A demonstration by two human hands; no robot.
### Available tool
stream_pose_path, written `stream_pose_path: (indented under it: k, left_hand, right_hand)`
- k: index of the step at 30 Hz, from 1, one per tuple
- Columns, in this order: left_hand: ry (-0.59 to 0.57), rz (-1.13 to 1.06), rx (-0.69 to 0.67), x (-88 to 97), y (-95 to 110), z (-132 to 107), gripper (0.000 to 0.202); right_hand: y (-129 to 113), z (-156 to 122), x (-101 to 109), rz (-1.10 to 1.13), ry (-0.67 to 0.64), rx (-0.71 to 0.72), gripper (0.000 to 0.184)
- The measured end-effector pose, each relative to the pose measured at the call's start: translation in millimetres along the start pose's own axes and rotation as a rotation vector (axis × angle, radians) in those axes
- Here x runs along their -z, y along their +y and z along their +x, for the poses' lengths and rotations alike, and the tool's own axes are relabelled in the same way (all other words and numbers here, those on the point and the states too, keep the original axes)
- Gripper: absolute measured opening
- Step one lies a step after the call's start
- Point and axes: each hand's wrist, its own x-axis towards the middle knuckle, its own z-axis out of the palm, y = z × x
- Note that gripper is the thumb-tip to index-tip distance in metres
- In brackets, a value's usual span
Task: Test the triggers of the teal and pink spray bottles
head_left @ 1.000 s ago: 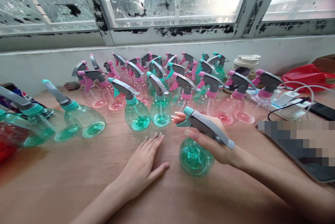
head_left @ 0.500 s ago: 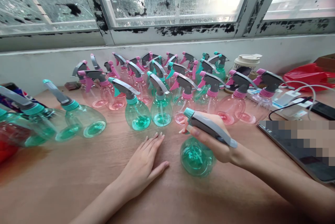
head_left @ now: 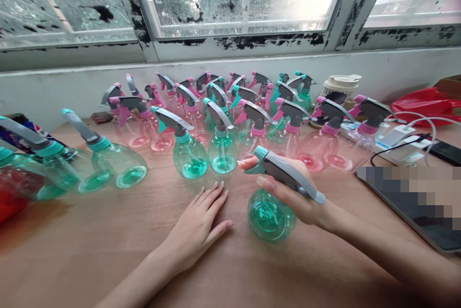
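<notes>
My right hand [head_left: 293, 192] is wrapped round the grey and teal trigger head [head_left: 284, 173] of a green spray bottle [head_left: 270, 216] that stands on the wooden table [head_left: 108, 260]; the fingers reach over the trigger at the front. My left hand [head_left: 196, 228] lies flat on the table just left of that bottle, fingers stretched out and holding nothing. Behind both hands stand several pink and green spray bottles [head_left: 223, 149] in rows.
More green bottles [head_left: 118, 166] stand at the far left beside something red [head_left: 9, 202]. At the right lie white cables and a charger [head_left: 399, 137], a dark phone [head_left: 446, 152], a blurred flat device [head_left: 418, 202] and a red bag [head_left: 421, 101]. A white wall with windows closes the back.
My right fingers closed in on the trigger half a second ago and have stretched out over it again. The left hand and the bottle have stayed put.
</notes>
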Motion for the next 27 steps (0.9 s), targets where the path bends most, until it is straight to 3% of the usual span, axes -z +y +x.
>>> stream_pose_path:
  k: [15,21,27]
  left_hand:
    - [0.027,0.016,-0.009,0.0,1.3,0.7,0.055]
    - [0.020,0.033,-0.008,0.5,1.5,0.6,0.055]
    - [0.008,0.033,-0.003,0.6,1.6,0.9,0.055]
  right_hand:
    - [-0.5,0.3,0.3,0.056,-0.019,-0.021,0.019]
    - [-3.7,4.9,2.8,0.000,-0.023,0.058,0.006]
    - [-4.3,7.8,2.9,-0.007,-0.034,0.067,0.016]
